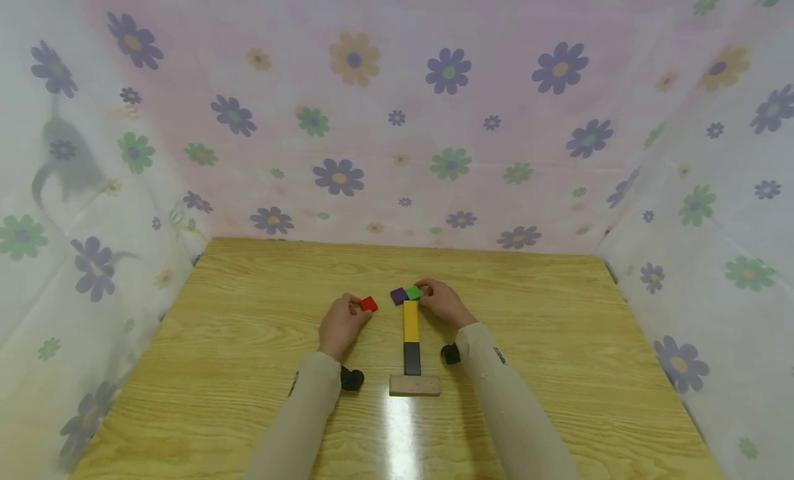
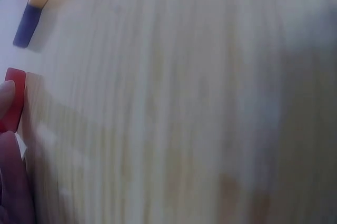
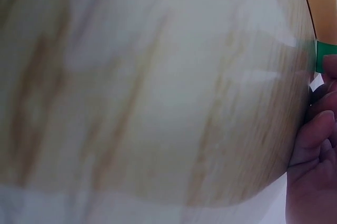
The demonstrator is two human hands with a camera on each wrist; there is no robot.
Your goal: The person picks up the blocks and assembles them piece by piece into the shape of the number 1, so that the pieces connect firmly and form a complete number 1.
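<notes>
My left hand (image 1: 342,326) pinches a small red block (image 1: 369,303) between thumb and fingers, left of the other pieces. In the left wrist view the red block (image 2: 17,93) shows at the left edge, fingertips on it. My right hand (image 1: 445,302) grips a green square block (image 1: 413,293) at its right side; the green block (image 3: 325,55) also shows at the right wrist view's edge. A purple block (image 1: 398,296) sits against the green one's left. Below them a long yellow block (image 1: 411,320) runs toward a black block (image 1: 412,358), which meets a wide tan block (image 1: 414,385).
The pieces lie on a wood-grain table (image 1: 248,370). Flower-patterned cloth (image 1: 397,149) hangs behind it and along both sides. Small black devices (image 1: 352,379) are worn at the wrists, and a bright reflection lies at the front of the table.
</notes>
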